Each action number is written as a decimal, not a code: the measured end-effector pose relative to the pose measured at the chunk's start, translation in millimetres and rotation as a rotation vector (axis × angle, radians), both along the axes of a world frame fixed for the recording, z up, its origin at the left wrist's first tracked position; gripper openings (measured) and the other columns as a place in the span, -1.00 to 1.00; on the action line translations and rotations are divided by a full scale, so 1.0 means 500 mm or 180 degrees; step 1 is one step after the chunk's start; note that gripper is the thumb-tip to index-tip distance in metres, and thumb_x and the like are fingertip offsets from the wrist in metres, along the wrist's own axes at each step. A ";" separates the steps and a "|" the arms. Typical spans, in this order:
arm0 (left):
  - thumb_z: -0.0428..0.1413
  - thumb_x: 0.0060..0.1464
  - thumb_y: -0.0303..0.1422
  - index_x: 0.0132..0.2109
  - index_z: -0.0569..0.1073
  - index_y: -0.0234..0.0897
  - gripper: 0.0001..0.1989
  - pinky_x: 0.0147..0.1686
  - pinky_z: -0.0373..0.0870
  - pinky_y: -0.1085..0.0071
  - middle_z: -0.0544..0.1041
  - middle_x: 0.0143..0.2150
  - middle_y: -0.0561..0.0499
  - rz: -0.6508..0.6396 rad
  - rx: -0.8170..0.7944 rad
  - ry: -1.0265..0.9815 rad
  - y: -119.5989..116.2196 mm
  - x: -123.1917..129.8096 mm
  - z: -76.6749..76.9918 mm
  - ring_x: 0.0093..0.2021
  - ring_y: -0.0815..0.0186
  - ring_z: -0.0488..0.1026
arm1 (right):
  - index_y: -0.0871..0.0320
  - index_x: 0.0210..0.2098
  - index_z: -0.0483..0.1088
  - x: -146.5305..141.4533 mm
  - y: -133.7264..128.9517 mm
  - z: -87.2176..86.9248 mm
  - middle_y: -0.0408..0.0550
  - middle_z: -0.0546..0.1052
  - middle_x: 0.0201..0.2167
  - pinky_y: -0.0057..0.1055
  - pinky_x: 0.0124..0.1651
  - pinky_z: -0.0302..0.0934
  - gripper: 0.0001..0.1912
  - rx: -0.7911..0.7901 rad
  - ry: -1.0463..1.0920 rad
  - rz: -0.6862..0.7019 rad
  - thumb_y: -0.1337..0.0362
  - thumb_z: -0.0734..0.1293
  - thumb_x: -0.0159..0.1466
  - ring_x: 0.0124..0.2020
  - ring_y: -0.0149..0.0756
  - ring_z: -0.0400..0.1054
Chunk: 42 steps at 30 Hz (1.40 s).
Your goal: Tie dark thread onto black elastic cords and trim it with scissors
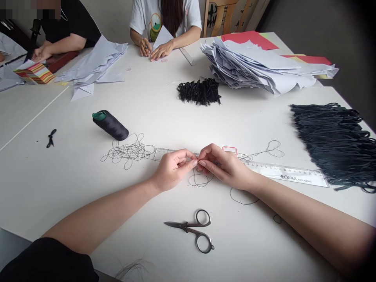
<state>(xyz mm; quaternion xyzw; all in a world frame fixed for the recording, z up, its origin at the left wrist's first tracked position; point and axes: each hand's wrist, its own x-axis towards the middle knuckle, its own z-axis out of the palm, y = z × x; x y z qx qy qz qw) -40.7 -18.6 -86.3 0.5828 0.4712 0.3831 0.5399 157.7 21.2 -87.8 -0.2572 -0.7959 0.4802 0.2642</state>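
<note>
So, thread: a fine black thread (129, 152) lies in a loose tangle on the white table (58, 188) to the left of the hands, then continues in wider loops to their right; its long axis runs sideways across the table in front of the person.
Left hand (173, 169): closed into a pinch, and the nearer hand to the tangle.
Right hand (225, 166): closed into a pinch as well, and the nearer hand to the wider loops.
Between the hands: the fingertips (194, 162) of both hands meet; the thread seems to lead in there, but it is too fine to tell whether they grip it.
Under the hands: a clear plastic ruler (289, 175) lies along nearly the same line as the thread.
Just beyond: a small red-outlined square (229, 150) sits above the ruler.
Nearest the person: small folding scissors (195, 231) lie below the hands, blades pointing left.
Left side: a spool of black thread (111, 125) lies on its side.
Far side: a small bundle of black loops (199, 92) lies near a stack of pale paper pieces (252, 64); a larger bundle of dark loops (331, 147) lies at right.
Across the table: a co-worker's hands (157, 50) hold a pale paper piece.
</note>
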 end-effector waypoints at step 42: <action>0.18 0.14 -0.25 -0.26 0.46 -0.31 -0.81 -0.42 0.42 0.41 0.58 -0.42 -0.04 0.0153 -0.0085 -0.0218 -0.006 0.006 0.005 -0.45 0.32 0.49 | 0.11 -0.21 0.15 -0.002 0.001 0.007 -0.10 0.46 -0.43 -0.44 -0.38 0.31 -0.80 -0.0288 -0.0091 -0.0023 0.15 0.06 0.47 -0.44 -0.39 0.36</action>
